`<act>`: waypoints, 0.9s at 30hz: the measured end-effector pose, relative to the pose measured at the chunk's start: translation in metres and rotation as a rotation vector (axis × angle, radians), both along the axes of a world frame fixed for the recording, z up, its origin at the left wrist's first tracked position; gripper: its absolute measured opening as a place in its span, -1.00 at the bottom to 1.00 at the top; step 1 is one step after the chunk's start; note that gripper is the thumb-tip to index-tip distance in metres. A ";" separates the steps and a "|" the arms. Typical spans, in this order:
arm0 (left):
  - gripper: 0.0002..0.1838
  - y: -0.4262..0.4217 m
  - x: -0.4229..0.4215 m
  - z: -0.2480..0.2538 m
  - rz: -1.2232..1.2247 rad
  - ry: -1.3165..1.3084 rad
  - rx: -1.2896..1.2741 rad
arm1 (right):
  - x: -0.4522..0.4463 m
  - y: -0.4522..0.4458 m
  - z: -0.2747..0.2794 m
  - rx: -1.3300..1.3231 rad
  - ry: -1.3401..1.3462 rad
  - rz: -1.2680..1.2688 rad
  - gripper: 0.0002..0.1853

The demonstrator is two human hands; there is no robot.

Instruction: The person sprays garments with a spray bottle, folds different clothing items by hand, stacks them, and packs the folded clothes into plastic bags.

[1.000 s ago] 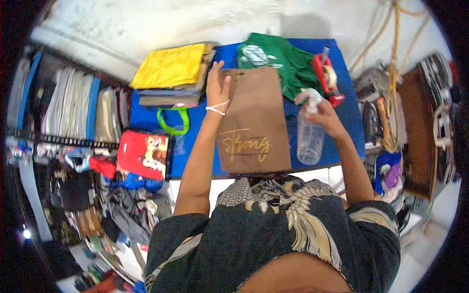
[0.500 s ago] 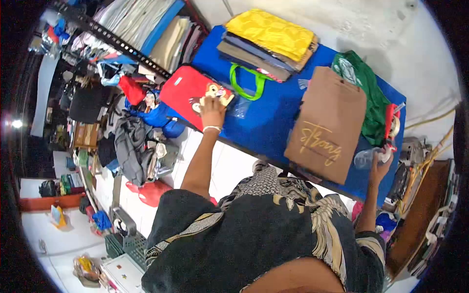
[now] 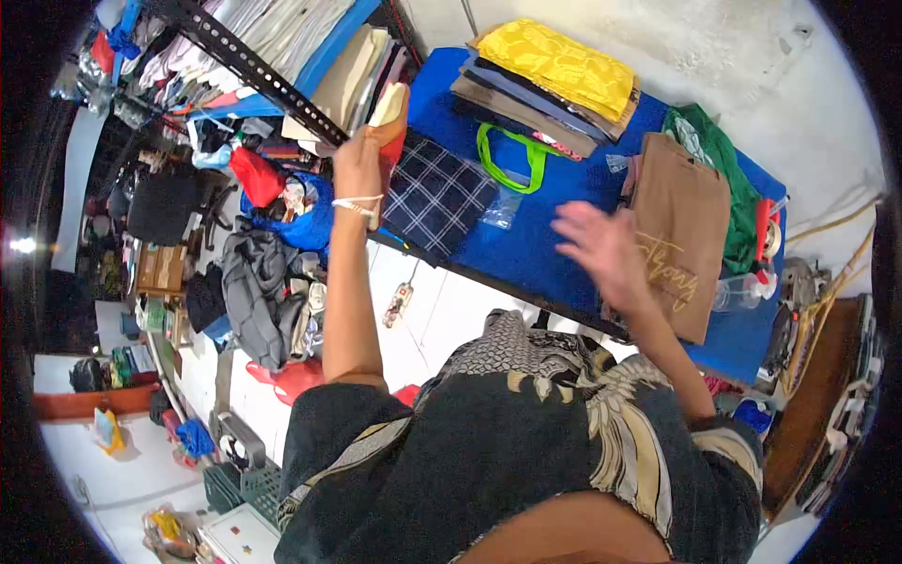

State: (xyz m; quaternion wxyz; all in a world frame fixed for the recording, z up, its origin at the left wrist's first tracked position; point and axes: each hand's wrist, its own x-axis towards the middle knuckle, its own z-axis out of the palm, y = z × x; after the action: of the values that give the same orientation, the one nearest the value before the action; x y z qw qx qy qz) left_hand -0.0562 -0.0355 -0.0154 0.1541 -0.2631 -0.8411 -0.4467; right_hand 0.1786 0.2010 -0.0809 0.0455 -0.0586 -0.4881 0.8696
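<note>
My left hand [image 3: 359, 171] is closed round a folded red shirt [image 3: 395, 150], holding it up nearly edge-on at the left end of the table. Beneath and beside it lies a folded dark plaid cloth [image 3: 434, 193]. My right hand [image 3: 601, 246] is in the air with fingers spread, slightly blurred, near the left edge of a folded brown shirt [image 3: 695, 221] with gold lettering. A clear spray bottle [image 3: 738, 293] lies to the right of the brown shirt, apart from my hand.
A blue-topped table [image 3: 564, 193] carries a folded stack with a yellow cloth [image 3: 559, 70] on top, a bright green strap [image 3: 512, 180], a green cloth [image 3: 742, 202] and a red tape dispenser [image 3: 769, 221]. A perforated metal shelf post [image 3: 254, 66] stands close to my left hand.
My left hand has lifted the red shirt off the table and tilted it up, uncovering the plaid cloth. My right hand has left the spray bottle and moved left.
</note>
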 end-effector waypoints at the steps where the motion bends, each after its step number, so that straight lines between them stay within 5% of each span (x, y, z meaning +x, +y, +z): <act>1: -0.70 0.007 0.029 0.035 -0.056 -0.132 0.012 | -0.019 -0.015 -0.009 -0.236 -0.044 0.104 -0.22; 2: -0.72 0.012 0.053 0.055 -0.121 -0.269 0.018 | -0.035 -0.026 -0.023 -0.474 -0.086 0.200 -0.20; 4: -0.73 0.027 0.099 0.060 -0.469 0.257 -0.460 | -0.054 -0.033 -0.022 -0.700 -0.043 0.225 -0.14; 6: -0.49 0.050 0.140 0.048 -0.901 -0.167 -0.238 | -0.043 -0.033 -0.006 -0.663 0.188 0.121 -0.16; 9: -0.32 0.090 0.169 -0.015 -0.383 0.030 0.058 | 0.007 -0.016 0.025 -0.613 0.228 0.041 -0.19; 12: -0.36 0.132 0.179 -0.098 -0.592 -0.927 0.664 | 0.050 0.012 0.051 -0.539 0.247 -0.049 -0.23; 14: -0.47 0.160 0.194 -0.075 -0.849 -1.056 0.615 | 0.068 0.035 0.067 -0.499 0.251 -0.122 -0.25; 19: -0.59 0.232 0.185 -0.069 -0.843 -0.982 0.650 | 0.099 0.135 0.070 -0.427 0.014 -0.398 -0.31; 21: -0.63 0.247 0.177 -0.104 -0.740 -0.999 0.392 | 0.117 0.201 -0.015 -0.165 -0.315 -0.549 -0.38; 23: -0.60 0.251 0.182 -0.146 -0.672 -0.967 0.357 | 0.138 0.181 -0.030 0.426 -0.583 -0.552 -0.43; 27: -0.51 0.239 0.192 -0.148 -0.558 -0.744 0.258 | 0.122 0.167 -0.050 0.721 -0.425 -0.674 -0.42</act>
State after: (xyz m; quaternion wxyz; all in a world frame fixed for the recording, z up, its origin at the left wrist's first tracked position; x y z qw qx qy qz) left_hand 0.1357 0.2035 -0.1633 -0.2518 -0.2798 -0.6742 -0.6354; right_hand 0.3010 0.3683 -0.1308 0.2397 -0.3676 -0.7082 0.5530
